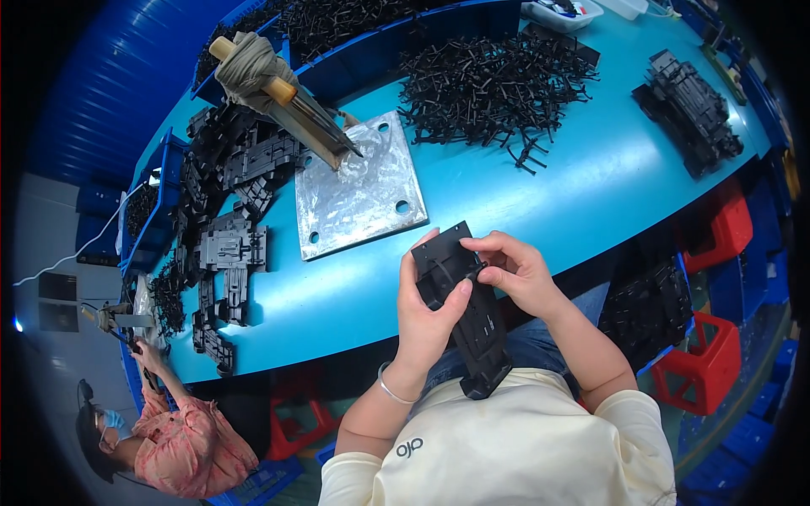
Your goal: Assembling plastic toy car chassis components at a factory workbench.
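Observation:
A long black plastic chassis [483, 329], tilted with its far end higher, is held between my hands in front of my lap. My left hand [424, 323] wraps its left edge, with the thumb lying across the upper face. My right hand [521, 274] grips the chassis from the right, index finger at the far edge. The right thumb presses near a small black part [475, 272] on the chassis; whether that part is fixed or loose I cannot tell.
Beyond my hands lies a metal plate [363, 202] on the blue table [540, 198]. Over it leans a cloth-wrapped tool [261, 72]. Black branched parts [494, 84] are heaped behind; chassis pieces lie left [232, 244] and right [692, 110]. A person [181, 438] works at left; red stools [704, 358] stand right.

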Tool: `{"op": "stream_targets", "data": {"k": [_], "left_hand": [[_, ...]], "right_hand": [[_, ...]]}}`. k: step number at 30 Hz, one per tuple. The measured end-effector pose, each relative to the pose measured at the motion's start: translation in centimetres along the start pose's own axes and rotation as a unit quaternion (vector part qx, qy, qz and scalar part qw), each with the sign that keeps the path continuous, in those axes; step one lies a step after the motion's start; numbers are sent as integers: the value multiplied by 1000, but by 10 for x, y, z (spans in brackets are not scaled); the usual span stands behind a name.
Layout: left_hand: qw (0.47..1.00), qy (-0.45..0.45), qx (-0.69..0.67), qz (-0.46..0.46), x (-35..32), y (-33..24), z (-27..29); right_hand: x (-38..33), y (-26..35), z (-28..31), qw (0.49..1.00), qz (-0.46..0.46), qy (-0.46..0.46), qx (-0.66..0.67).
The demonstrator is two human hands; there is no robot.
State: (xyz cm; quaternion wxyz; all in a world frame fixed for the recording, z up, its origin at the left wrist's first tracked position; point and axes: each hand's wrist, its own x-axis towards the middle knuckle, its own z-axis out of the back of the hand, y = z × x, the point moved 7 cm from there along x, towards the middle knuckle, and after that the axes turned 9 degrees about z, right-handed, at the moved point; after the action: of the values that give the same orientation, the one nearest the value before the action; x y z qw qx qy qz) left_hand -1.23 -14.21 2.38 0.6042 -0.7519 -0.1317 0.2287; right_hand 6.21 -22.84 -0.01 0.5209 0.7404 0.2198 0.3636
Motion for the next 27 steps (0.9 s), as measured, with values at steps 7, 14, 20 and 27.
{"op": "stream_targets", "data": {"k": [7,14,20,27], "left_hand": [[999,29,-23,29,4,2,-2],[981,26,-162,103,12,12,4],[977,38,-181,111,13,19,4],[971,54,-203,118,13,16,5]], "right_hand": [[2,3,3,999,30,-26,-32],[10,10,-4,993,23,5,-112],[6,6,-8,992,20,5,-127],[6,2,-5,983,-57,-53,-167]]}}
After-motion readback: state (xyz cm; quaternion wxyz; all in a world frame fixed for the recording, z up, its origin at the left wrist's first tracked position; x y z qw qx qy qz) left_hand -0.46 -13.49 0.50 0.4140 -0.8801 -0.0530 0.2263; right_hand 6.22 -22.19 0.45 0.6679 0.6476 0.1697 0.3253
